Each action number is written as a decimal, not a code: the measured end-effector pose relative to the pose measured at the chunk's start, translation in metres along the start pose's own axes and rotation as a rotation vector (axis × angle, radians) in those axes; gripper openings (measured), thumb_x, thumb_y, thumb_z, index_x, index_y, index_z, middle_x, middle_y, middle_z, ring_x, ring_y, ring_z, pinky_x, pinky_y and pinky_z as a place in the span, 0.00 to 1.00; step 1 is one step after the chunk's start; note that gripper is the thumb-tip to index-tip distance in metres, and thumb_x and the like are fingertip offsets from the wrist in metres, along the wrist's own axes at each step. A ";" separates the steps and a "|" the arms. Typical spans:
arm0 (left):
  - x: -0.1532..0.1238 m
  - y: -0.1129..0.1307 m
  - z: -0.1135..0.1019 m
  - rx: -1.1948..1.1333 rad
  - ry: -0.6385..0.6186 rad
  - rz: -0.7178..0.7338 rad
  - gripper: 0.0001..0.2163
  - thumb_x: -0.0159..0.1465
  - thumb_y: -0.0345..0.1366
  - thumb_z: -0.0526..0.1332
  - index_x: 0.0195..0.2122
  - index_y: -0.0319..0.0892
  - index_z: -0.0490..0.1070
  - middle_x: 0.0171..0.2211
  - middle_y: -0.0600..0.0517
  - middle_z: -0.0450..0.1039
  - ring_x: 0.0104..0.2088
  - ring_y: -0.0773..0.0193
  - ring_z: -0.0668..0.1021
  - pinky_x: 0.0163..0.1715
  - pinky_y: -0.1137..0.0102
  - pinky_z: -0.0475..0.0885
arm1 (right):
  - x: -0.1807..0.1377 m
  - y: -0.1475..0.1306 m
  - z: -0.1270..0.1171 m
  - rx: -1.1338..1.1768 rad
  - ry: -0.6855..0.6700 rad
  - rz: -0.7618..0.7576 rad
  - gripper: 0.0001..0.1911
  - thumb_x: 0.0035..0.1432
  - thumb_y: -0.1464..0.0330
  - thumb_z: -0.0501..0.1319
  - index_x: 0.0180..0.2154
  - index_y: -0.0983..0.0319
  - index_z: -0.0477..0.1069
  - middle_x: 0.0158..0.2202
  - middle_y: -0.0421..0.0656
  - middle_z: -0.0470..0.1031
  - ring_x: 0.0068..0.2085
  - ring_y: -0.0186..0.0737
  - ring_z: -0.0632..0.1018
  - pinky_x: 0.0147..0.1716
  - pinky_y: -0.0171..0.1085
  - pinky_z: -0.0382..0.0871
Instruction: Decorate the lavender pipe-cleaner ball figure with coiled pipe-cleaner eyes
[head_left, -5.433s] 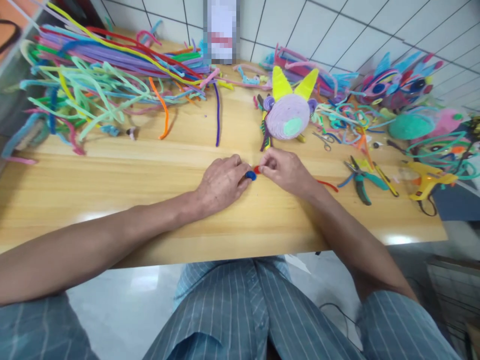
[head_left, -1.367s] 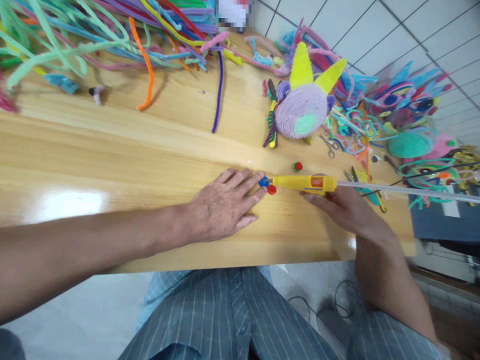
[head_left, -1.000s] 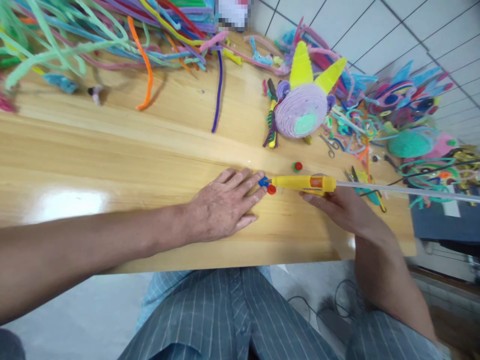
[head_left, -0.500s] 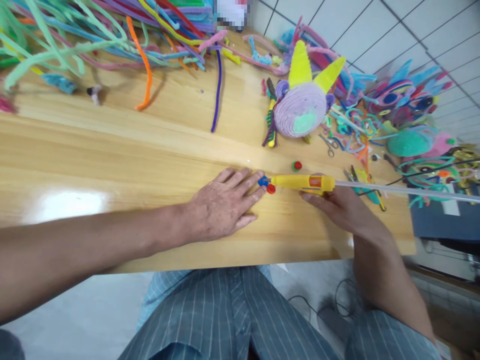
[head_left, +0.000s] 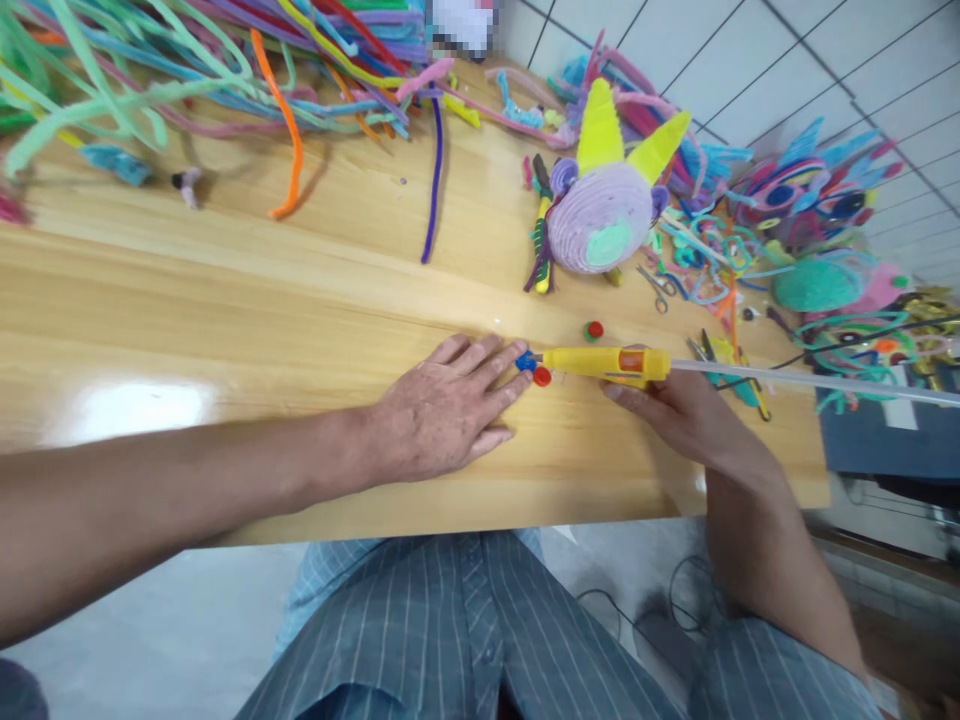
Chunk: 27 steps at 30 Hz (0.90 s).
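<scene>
My left hand lies flat on the wooden table with its fingers spread. Two of its fingertips touch a small blue piece. My right hand is wrapped round a yellow hot glue gun, partly hidden beneath it. A long clear glue stick sticks out of the gun's back end. The nozzle points left and meets the blue piece, though I cannot tell whether it presses on it. Just below the nozzle sits a small red disc. A red and green coil stands above the gun.
Many coloured pipe cleaners cover the far left of the table. A lilac coiled head with yellow ears stands beyond the gun. Small scissors, pliers and further fuzzy figures lie to the right, with a black cable nearby.
Almost nothing differs. Both hands and the glue gun hold the same places, with the nozzle still at the blue piece; the whole view has shifted very slightly.
</scene>
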<state>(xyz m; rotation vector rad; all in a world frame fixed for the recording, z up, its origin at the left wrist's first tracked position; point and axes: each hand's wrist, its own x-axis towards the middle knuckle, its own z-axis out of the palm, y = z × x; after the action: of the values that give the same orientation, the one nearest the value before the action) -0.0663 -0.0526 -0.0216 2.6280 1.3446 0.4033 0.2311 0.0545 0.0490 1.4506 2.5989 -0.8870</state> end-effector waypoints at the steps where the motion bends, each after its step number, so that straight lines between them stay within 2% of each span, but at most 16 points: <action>1: 0.000 0.000 0.000 -0.004 0.001 -0.002 0.27 0.75 0.48 0.61 0.70 0.41 0.69 0.74 0.37 0.62 0.72 0.41 0.67 0.68 0.49 0.63 | 0.000 0.000 0.000 -0.012 0.006 -0.004 0.27 0.67 0.40 0.58 0.36 0.57 0.76 0.32 0.44 0.78 0.33 0.46 0.76 0.32 0.43 0.70; 6: 0.000 0.000 0.001 -0.006 0.004 0.000 0.27 0.74 0.48 0.61 0.71 0.40 0.69 0.75 0.36 0.62 0.72 0.40 0.67 0.68 0.49 0.62 | 0.000 0.001 0.001 -0.034 0.040 -0.004 0.29 0.66 0.39 0.58 0.36 0.57 0.76 0.31 0.45 0.77 0.32 0.45 0.75 0.31 0.43 0.69; 16: 0.000 0.000 -0.001 0.022 -0.010 0.005 0.28 0.76 0.49 0.59 0.71 0.39 0.68 0.75 0.36 0.62 0.72 0.41 0.67 0.67 0.49 0.64 | 0.000 -0.006 0.001 -0.013 0.008 -0.024 0.28 0.68 0.40 0.57 0.35 0.57 0.73 0.31 0.44 0.75 0.32 0.44 0.74 0.32 0.43 0.67; 27: 0.000 0.000 0.000 0.019 -0.015 0.008 0.28 0.75 0.49 0.60 0.71 0.39 0.68 0.75 0.35 0.61 0.72 0.40 0.67 0.68 0.48 0.64 | -0.002 -0.002 0.001 -0.013 0.003 0.005 0.26 0.67 0.42 0.58 0.35 0.57 0.73 0.30 0.44 0.73 0.31 0.44 0.72 0.32 0.43 0.65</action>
<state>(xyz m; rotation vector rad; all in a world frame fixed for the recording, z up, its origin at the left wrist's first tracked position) -0.0662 -0.0524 -0.0220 2.6468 1.3403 0.3730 0.2303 0.0520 0.0498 1.4556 2.5974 -0.8658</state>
